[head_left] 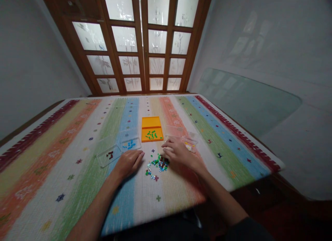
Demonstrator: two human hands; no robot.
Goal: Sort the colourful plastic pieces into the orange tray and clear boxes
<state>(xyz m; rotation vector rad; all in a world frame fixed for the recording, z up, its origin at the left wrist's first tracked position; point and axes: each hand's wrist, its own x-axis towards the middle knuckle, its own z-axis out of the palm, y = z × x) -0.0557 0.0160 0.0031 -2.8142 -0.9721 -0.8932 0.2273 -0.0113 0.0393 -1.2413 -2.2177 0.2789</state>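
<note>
Pile (158, 163): small colourful pieces on the surface (77, 147), between the hands.
Left hand (128, 163): flat, palm down, empty.
Right hand (176, 151): fingers bent at the pile; whether it pinches a piece, I cannot tell.
Handling: likely light, hard, tiny; take one by its sides.

I take the wooden door (145, 43) as my landmark. Its frosted panes, etched with plants, let in soft daylight. Left of the door I see a plain white wall (26, 61). Right of it is another pale wall (272, 33), with a glass sheet (246, 102) resting against it. In front of the door stands a table (31, 122) under a striped cloth (64, 158). Far from the door, lower right, lies dark reddish floor (298, 216).
</note>
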